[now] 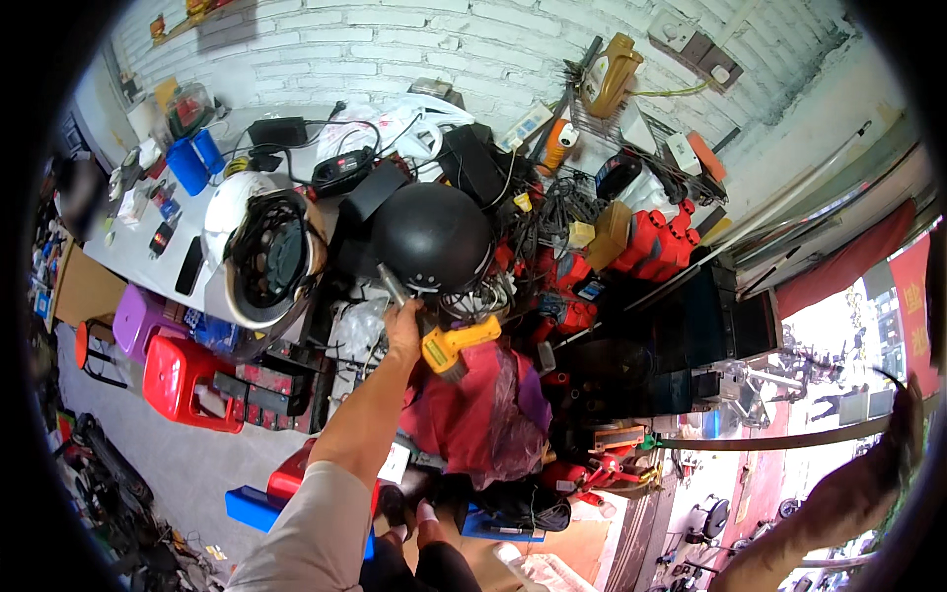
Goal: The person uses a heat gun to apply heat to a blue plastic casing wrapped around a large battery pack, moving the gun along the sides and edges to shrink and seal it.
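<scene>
A white helmet (264,259) lies on the table (138,252), left of the black helmet (432,237). Just below the black helmet, the left hand (404,331) is closed around a yellow drill (456,342), whose metal tip (392,285) touches the helmet's lower rim. Far right of the black helmet, the right hand (906,424) hangs at the picture's edge, its grip impossible to tell.

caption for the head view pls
Left hand grips a yellow power tool beside a black helmet on a cluttered bench.
</scene>
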A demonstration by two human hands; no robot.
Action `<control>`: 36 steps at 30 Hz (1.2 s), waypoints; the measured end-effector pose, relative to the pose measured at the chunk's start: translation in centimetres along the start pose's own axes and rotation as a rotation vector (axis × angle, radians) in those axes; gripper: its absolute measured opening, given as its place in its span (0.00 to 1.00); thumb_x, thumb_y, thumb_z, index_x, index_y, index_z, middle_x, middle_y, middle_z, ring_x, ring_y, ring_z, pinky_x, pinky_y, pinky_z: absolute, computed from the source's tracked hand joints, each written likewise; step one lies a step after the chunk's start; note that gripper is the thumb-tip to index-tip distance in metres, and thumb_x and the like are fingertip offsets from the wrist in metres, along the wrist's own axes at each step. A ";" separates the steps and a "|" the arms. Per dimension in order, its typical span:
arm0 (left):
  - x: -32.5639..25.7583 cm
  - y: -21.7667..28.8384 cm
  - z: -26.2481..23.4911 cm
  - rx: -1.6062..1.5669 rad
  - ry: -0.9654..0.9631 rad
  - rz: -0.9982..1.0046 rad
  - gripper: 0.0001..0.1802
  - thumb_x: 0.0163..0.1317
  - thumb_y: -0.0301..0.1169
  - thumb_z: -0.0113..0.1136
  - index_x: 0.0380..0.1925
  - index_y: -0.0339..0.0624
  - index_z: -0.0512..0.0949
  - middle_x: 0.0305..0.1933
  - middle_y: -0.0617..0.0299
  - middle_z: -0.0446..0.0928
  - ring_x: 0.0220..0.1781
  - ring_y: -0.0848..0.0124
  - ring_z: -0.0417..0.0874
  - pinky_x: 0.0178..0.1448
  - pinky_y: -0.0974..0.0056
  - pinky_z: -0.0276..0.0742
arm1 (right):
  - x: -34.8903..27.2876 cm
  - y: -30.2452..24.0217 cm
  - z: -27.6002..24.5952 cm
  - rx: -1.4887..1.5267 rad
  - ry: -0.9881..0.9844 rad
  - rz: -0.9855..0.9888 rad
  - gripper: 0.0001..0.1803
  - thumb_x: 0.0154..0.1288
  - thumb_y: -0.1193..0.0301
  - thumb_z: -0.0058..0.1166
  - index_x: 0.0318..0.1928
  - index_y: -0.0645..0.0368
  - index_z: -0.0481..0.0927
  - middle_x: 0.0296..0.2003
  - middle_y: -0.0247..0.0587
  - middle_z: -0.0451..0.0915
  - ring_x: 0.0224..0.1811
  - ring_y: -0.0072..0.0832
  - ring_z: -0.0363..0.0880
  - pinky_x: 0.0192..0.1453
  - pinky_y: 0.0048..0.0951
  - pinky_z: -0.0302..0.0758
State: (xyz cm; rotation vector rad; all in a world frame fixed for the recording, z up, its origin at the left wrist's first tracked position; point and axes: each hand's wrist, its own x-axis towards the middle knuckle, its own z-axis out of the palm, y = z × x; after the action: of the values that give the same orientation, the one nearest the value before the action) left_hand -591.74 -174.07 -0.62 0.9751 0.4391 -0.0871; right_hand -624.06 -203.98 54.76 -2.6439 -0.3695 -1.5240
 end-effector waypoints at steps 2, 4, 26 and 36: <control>0.6 -0.9 -0.4 0.024 -0.008 0.023 0.12 0.61 0.34 0.63 0.34 0.33 0.82 0.33 0.56 0.81 0.35 0.65 0.81 0.42 0.60 0.78 | 0.3 0.1 7.0 -0.003 -0.137 0.103 0.34 0.77 0.49 0.51 0.62 0.70 0.79 0.63 0.54 0.79 0.68 0.45 0.77 0.75 0.45 0.68; 1.4 -2.1 -1.1 0.100 -0.030 0.089 0.14 0.62 0.35 0.64 0.34 0.31 0.83 0.35 0.57 0.83 0.36 0.66 0.81 0.44 0.61 0.78 | 0.6 -0.1 14.7 -0.019 -0.275 0.229 0.37 0.70 0.44 0.62 0.60 0.68 0.80 0.61 0.50 0.81 0.68 0.43 0.76 0.73 0.42 0.69; -1.4 1.2 2.0 0.564 0.141 0.347 0.12 0.67 0.32 0.64 0.39 0.33 0.77 0.32 0.62 0.74 0.37 0.69 0.71 0.44 0.61 0.70 | -3.6 15.9 71.9 0.072 -0.667 0.726 0.32 0.68 0.43 0.62 0.46 0.65 0.88 0.47 0.61 0.86 0.53 0.56 0.84 0.58 0.52 0.79; -1.0 1.2 1.6 0.650 0.057 0.395 0.13 0.70 0.35 0.61 0.41 0.34 0.78 0.33 0.60 0.79 0.36 0.69 0.76 0.45 0.62 0.73 | -4.8 21.4 81.1 -0.065 -0.619 0.712 0.31 0.70 0.44 0.60 0.47 0.65 0.89 0.48 0.60 0.86 0.55 0.55 0.84 0.59 0.52 0.79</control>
State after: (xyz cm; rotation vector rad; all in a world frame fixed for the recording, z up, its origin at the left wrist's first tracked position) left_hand -591.85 -174.81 1.45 1.6912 0.2619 0.1669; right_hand -552.84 -211.21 10.87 -2.7644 0.5594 -0.5120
